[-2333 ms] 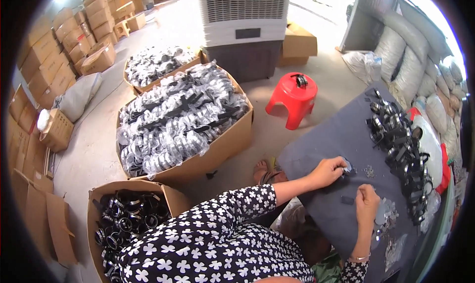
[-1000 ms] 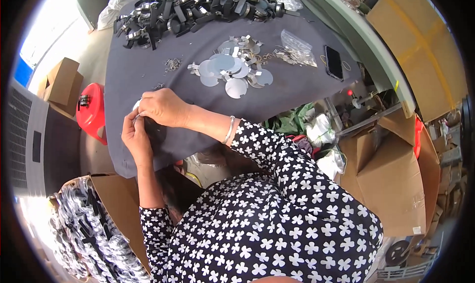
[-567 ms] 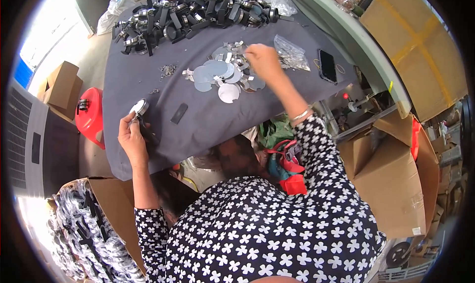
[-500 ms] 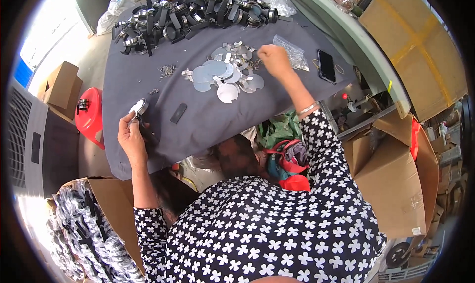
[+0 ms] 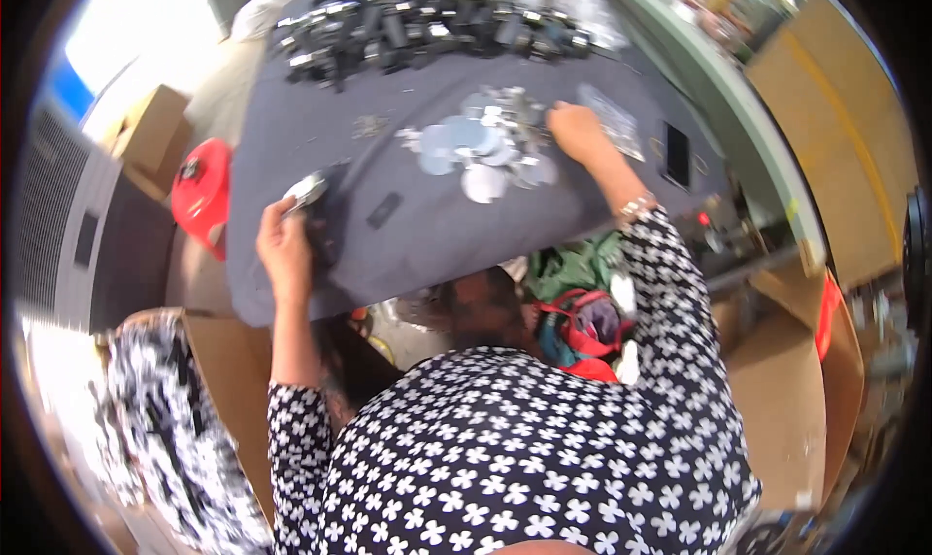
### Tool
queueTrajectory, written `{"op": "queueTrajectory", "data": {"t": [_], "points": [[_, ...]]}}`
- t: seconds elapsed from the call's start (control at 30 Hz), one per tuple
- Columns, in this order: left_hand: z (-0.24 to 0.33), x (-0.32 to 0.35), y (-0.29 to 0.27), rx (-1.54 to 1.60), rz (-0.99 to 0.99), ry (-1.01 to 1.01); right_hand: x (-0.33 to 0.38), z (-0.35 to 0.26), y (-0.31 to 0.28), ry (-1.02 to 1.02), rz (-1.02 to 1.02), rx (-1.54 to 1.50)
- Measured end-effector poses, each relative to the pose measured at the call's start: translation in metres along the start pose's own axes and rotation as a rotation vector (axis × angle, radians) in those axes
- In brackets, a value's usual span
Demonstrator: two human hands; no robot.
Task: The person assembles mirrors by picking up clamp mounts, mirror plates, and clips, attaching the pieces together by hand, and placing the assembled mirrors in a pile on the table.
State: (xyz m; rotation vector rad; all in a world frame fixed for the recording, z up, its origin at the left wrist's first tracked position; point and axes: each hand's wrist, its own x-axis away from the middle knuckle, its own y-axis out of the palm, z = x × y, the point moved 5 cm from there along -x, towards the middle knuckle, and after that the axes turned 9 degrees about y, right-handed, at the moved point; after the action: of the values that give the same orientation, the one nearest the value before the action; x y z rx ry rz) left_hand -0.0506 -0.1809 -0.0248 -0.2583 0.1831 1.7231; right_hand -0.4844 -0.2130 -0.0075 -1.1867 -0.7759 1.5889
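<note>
Since half a second ago, right hand point(image 5: 575, 131) has stayed at the pile of round silvery discs point(image 5: 478, 152) mid-bench, fingers curled down onto the pile's right edge; whether it pinches a disc cannot be told. Left hand point(image 5: 283, 249) remains at the near-left edge of the grey-covered bench point(image 5: 427, 230), pinching a small shiny metal part point(image 5: 307, 190) at its fingertips. Cardboard box point(image 5: 209, 429) at lower left holds black-and-white bundled parts. Black parts heap point(image 5: 417, 31) lies along the far edge, unchanged. Red stool point(image 5: 201, 191) stands left.
</note>
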Motion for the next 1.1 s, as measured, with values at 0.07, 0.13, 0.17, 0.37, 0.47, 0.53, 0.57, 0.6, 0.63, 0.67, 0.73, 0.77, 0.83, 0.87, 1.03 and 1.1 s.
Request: {"op": "queueTrajectory", "data": {"t": [0.07,0.13,0.17,0.37,0.47,0.53,0.57,0.6,0.63,0.67,0.73,0.77,0.83,0.87,1.03,1.1], "points": [[-0.003,-0.002,0.001,-0.078,0.027,0.038,0.004,-0.005,-0.007,-0.043,-0.020,0.063],[-0.015,-0.008,0.007,-0.122,-0.030,0.085,0.010,0.010,-0.009,-0.020,-0.067,0.057],[-0.020,-0.009,0.006,-0.043,-0.020,0.089,0.009,0.015,-0.009,0.010,-0.060,-0.040],[-0.017,-0.010,0.000,0.148,-0.017,0.026,-0.004,-0.027,-0.063,0.297,0.049,-0.932],[-0.019,-0.012,0.001,0.121,-0.023,0.015,-0.002,-0.094,-0.079,0.340,-0.149,-1.528],[-0.016,-0.010,0.003,0.131,-0.028,-0.006,0.001,-0.145,-0.087,0.156,-0.200,-1.815],[-0.014,-0.009,0.002,0.129,-0.018,-0.009,0.003,-0.174,-0.095,0.143,-0.275,-1.908],[-0.013,-0.008,0.004,0.133,-0.014,-0.010,0.003,-0.194,-0.093,0.107,-0.320,-1.937],[-0.012,-0.007,0.005,0.125,-0.021,-0.011,0.004,-0.214,-0.092,0.070,-0.361,-2.058],[-0.010,-0.007,0.010,0.110,-0.037,-0.003,0.004,-0.228,-0.091,0.068,-0.370,-2.140],[-0.009,-0.007,0.014,0.084,-0.051,0.003,0.002,-0.252,-0.085,0.129,-0.325,-2.194],[-0.009,-0.005,0.014,0.111,-0.039,0.024,0.002,-0.262,-0.084,0.167,-0.314,-2.210],[-0.009,-0.005,0.014,0.137,-0.031,0.043,0.000,-0.275,-0.084,0.204,-0.290,-2.216],[-0.008,-0.005,0.011,0.118,-0.026,0.048,-0.001,-0.278,-0.084,0.235,-0.269,-2.216],[-0.007,-0.004,0.008,0.074,-0.014,0.050,-0.002,-0.285,-0.084,0.269,-0.252,-2.167],[-0.007,-0.005,0.009,0.085,-0.014,0.056,-0.001,-0.282,-0.085,0.291,-0.237,-2.153]]}}
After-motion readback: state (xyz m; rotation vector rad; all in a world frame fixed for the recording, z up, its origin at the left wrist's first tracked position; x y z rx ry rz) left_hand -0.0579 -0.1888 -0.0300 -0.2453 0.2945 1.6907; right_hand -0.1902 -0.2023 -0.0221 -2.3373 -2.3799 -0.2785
